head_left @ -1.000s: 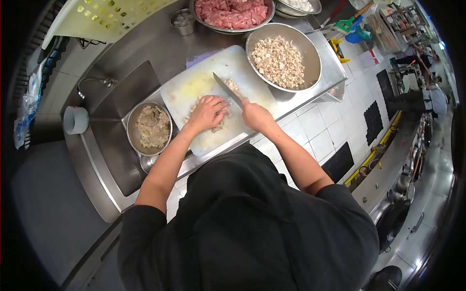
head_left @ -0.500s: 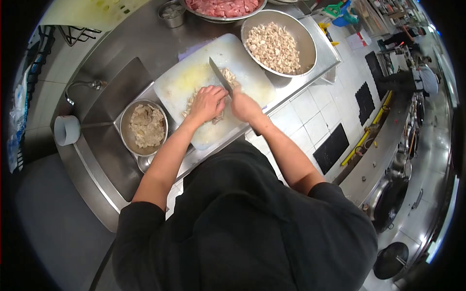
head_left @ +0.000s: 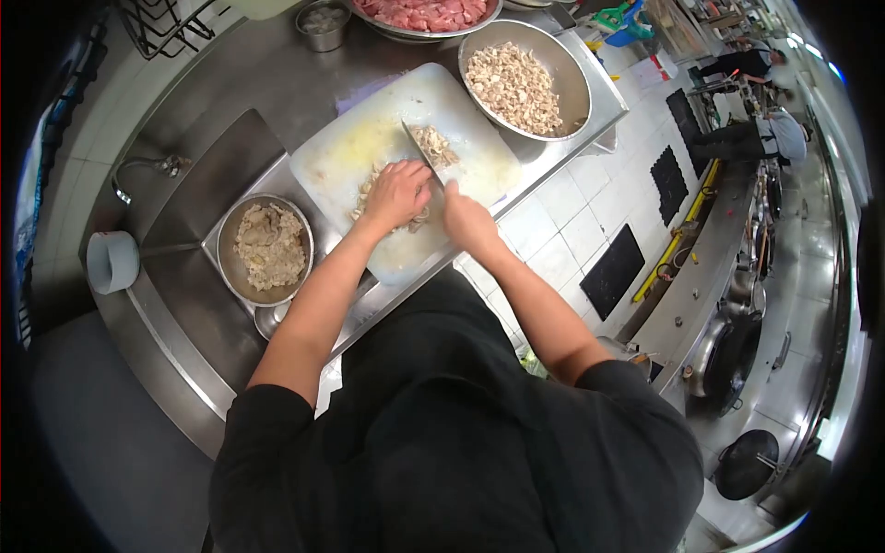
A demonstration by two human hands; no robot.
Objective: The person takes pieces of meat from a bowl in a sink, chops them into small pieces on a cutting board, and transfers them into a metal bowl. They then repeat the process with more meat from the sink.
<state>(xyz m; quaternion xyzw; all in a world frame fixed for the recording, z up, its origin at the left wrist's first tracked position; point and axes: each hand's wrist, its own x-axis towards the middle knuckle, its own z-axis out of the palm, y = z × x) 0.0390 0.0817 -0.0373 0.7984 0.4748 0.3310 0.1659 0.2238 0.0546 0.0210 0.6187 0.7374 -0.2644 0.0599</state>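
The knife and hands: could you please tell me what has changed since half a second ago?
The right hand, holding the knife, has drawn it slightly back, down the picture. Nothing was taken hold of or let go. The left hand stays over the food; the board and bowls stay put.

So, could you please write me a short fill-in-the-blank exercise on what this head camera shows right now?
1. The right hand grips the handle of a ____.
2. The left hand is over pale food pieces on a white cutting ____.
3. The meat in view at the top of the picture is coloured ____.
4. The short sleeves on the person's two arms are coloured ____.

Missing words, in order: knife; board; pink; black.
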